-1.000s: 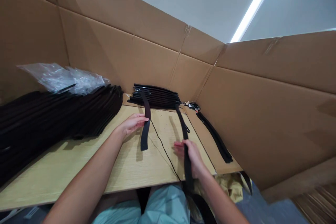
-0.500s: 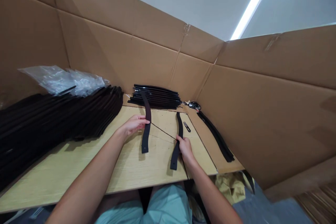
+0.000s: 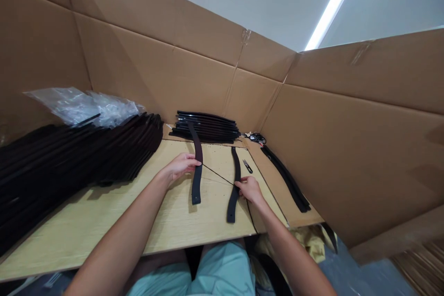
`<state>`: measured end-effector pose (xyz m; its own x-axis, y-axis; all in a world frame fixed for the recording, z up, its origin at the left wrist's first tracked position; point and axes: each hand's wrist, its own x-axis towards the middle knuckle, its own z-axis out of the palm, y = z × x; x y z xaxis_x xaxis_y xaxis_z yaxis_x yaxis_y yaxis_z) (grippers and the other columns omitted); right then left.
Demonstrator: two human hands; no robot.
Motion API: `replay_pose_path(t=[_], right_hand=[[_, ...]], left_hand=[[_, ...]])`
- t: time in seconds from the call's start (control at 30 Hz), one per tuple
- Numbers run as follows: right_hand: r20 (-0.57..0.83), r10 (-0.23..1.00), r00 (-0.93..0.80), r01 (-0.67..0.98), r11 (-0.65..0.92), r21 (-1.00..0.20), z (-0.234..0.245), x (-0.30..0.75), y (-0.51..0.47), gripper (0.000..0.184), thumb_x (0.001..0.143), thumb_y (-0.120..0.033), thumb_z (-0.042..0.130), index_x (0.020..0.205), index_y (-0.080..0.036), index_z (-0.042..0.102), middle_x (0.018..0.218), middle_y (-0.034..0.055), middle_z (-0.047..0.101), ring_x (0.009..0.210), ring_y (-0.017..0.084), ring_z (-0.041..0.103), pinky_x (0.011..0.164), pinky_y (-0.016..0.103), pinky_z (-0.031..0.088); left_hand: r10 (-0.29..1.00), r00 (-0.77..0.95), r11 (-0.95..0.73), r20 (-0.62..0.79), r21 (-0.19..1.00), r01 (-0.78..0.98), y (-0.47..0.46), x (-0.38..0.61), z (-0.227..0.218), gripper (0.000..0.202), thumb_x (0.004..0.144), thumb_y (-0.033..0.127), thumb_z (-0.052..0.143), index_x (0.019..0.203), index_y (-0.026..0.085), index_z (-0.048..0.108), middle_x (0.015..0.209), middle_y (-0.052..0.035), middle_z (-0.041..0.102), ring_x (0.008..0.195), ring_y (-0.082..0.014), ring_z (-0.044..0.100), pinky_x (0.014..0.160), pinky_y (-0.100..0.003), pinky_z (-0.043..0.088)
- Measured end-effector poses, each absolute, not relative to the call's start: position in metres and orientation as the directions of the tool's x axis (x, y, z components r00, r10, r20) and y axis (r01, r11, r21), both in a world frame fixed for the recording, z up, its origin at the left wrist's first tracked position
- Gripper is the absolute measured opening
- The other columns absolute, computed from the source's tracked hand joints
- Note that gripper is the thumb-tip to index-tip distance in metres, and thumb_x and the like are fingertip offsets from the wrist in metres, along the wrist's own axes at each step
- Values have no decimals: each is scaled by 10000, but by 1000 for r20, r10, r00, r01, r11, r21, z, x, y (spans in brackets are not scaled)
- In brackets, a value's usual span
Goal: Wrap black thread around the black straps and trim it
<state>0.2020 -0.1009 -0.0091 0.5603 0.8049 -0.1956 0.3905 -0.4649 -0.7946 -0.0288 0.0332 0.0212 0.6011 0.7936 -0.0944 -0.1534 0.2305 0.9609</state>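
Note:
Two dark leather straps lie side by side on the wooden table (image 3: 104, 222). My left hand (image 3: 180, 166) rests with curled fingers on the left strap (image 3: 197, 171) and pinches one end of a thin black cord (image 3: 217, 175). My right hand (image 3: 249, 189) is closed on the right strap (image 3: 234, 185) and holds the other part of the cord, which runs taut between the hands and then drops past the table's front edge.
A big heap of dark straps (image 3: 69, 157) fills the left of the table, with clear plastic bags (image 3: 86, 106) on top. A smaller stack of straps (image 3: 208, 127) sits at the back. Thread snips (image 3: 247, 165) and another strap (image 3: 286, 178) lie right. Cardboard walls (image 3: 347, 148) surround everything.
My right hand pulled the right strap up from the table's front edge and laid it on the table beside the left one. The cord went taut between my hands.

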Motion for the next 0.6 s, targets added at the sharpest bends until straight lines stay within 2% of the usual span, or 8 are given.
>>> replay_pose_path(t=[0.1, 0.2, 0.33, 0.47, 0.6], right_hand=[[-138, 825, 548, 545, -477, -690, -1, 202, -105, 172, 885, -291, 623, 866, -122, 651, 756, 14, 679, 645, 129, 641, 647, 281, 526], [-31, 836, 548, 666, -458, -589, 4, 204, -108, 83, 790, -204, 679, 812, -127, 700, 755, 73, 726, 759, 185, 687, 710, 264, 489], [56, 825, 562, 750, -480, -455, 9, 214, -104, 137, 793, -165, 652, 897, -116, 725, 927, 147, 736, 955, 248, 675, 805, 293, 473], [81, 798, 597, 761, -532, -371, 13, 229, -87, 229, 904, -265, 594, 1074, -120, 639, 1065, 109, 674, 970, 219, 647, 854, 389, 511], [86, 779, 621, 751, -559, -352, 14, 237, -67, 314, 922, -310, 579, 1193, -153, 567, 1194, 98, 599, 1017, 224, 617, 861, 432, 528]], left_hand=[[791, 605, 221, -96, 966, -136, 33, -28, 21, 223, 486, 96, 778, 522, 168, 570, 619, -27, 644, 587, -142, 583, 582, -255, 424], [785, 612, 214, -97, 969, -120, 32, -28, 20, 201, 500, 99, 769, 560, 158, 586, 633, -20, 642, 605, -140, 584, 603, -259, 425], [788, 608, 211, -101, 971, -111, 33, -27, 17, 215, 509, 98, 764, 553, 160, 563, 617, -2, 622, 604, -129, 576, 607, -253, 417], [789, 605, 213, -109, 972, -103, 34, -26, 16, 196, 500, 102, 763, 561, 156, 585, 625, -5, 630, 606, -133, 582, 602, -253, 423], [786, 607, 212, -114, 973, -93, 35, -27, 15, 176, 504, 131, 776, 617, 138, 641, 671, -31, 662, 629, -144, 597, 618, -264, 440]])
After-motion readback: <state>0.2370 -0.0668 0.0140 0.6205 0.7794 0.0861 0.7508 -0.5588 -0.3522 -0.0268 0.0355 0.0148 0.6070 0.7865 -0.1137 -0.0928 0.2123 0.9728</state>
